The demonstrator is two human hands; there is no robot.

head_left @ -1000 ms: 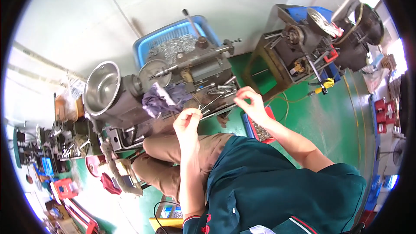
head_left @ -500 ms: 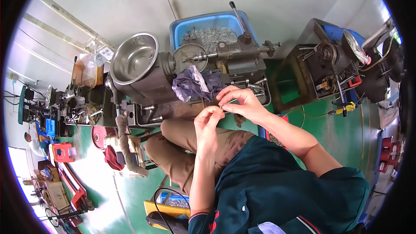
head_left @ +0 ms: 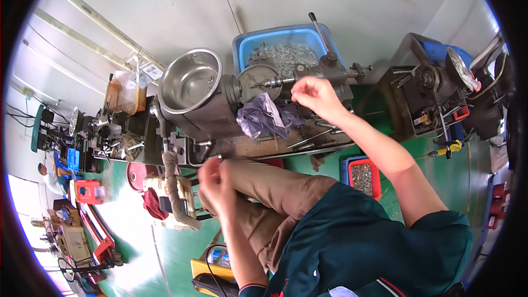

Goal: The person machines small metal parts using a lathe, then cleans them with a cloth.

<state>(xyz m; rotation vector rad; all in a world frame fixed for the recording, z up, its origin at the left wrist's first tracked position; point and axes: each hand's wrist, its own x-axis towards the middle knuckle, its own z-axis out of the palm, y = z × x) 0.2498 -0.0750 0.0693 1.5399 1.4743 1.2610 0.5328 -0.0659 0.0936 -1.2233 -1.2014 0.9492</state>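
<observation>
Our right hand (head_left: 318, 98) is just beside the spindle (head_left: 273, 82), above the table (head_left: 236, 146) toward its back edge; its fingers curl together, but we cannot tell whether they pinch anything. Our left hand (head_left: 216, 184) is blurred near the front left corner, so we cannot tell its fingers' state. If the spindle turned, it could snag the cloth (head_left: 261, 116) hanging close below or nick our fingertips. A knock could roll the rods (head_left: 308, 140) off the front edge. Beyond the back edge, the basket (head_left: 240, 58) holds heaped metal pieces (head_left: 286, 58); below the front edge, the red bin (head_left: 377, 179) holds small bits (head_left: 361, 179).
</observation>
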